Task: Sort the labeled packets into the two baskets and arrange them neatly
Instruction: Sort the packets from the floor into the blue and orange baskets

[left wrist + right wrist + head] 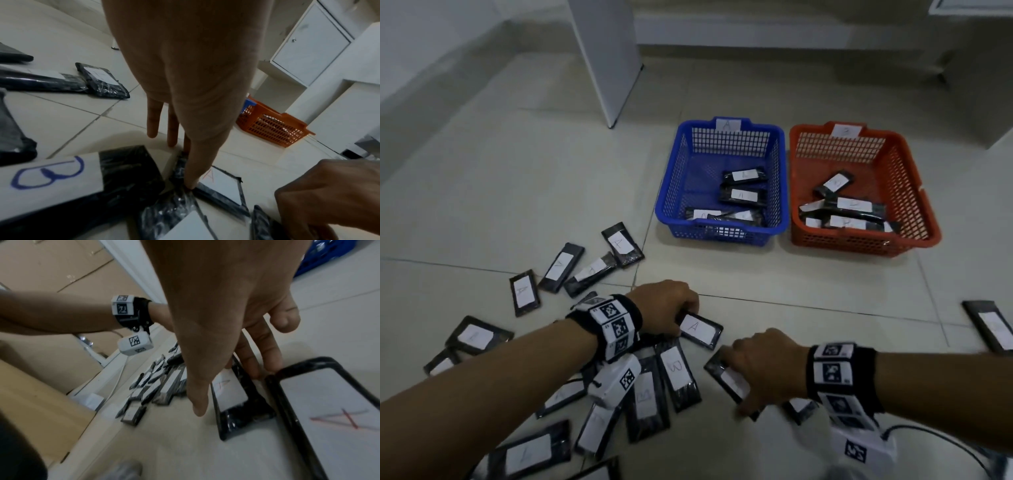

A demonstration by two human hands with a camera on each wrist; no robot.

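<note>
Black packets with white A or B labels lie scattered on the tiled floor. My left hand pinches the short end of an A packet, with the thumb on one corner of the A packet and a finger on the other. My right hand arches over another A packet. Its thumb and fingers sit on opposite long edges of this A packet. The blue basket marked A and the orange basket each hold several packets.
A B packet and several others are piled under my left wrist, with more to the left. One packet lies far right and another under my right wrist. A white panel stands behind, and cardboard boxes to the side.
</note>
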